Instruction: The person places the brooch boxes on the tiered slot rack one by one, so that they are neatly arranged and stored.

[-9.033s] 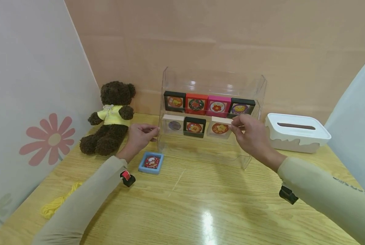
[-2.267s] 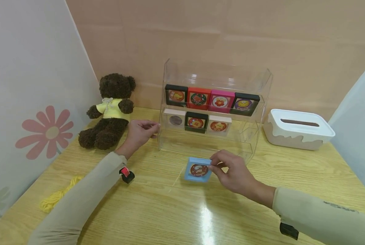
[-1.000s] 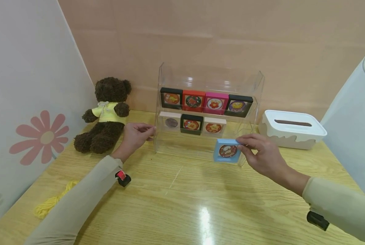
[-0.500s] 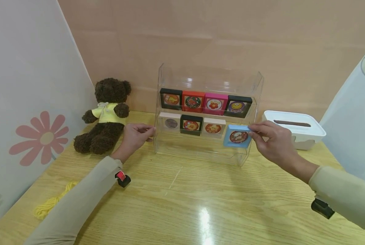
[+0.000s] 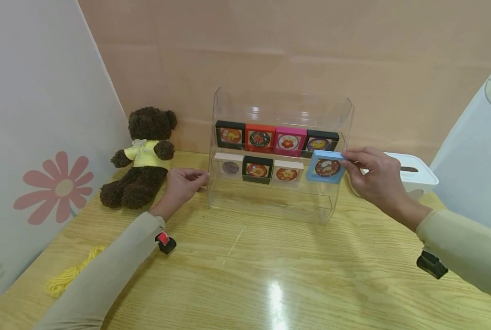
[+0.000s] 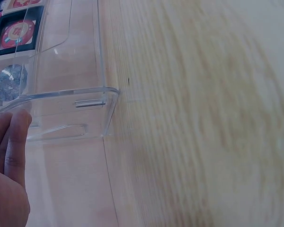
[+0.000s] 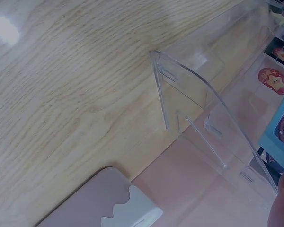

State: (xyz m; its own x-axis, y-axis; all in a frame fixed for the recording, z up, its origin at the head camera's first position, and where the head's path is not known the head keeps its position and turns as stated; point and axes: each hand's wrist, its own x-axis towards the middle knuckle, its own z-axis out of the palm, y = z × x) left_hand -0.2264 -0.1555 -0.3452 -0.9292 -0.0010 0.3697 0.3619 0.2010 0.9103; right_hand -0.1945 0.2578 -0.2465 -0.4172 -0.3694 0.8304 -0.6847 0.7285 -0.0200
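My right hand [image 5: 377,176] pinches the right edge of a small square light-blue frame [image 5: 327,167], which has a round red picture inside. The frame is tilted in front of the right end of the middle tier of a clear stepped display rack [image 5: 278,110]. At the rack's left side, my left hand [image 5: 183,185] pinches the edge of the side panel between thumb and fingers. To the blue frame's left on the same tier stand a pale frame [image 5: 286,173], a black frame [image 5: 258,170] and another pale frame [image 5: 229,166].
The tier above holds a black frame [image 5: 230,134], a red frame [image 5: 260,138], a pink frame [image 5: 290,141] and a second black frame [image 5: 320,141]. A brown teddy bear [image 5: 146,160] sits left, yellow yarn [image 5: 70,275] lies front left, and a white tissue box [image 5: 422,176] stands right.
The blue frame has gone from the table left of the rack, in my right hand, rightward and then up to the middle tier's right end. The left hand stays at the rack's side.
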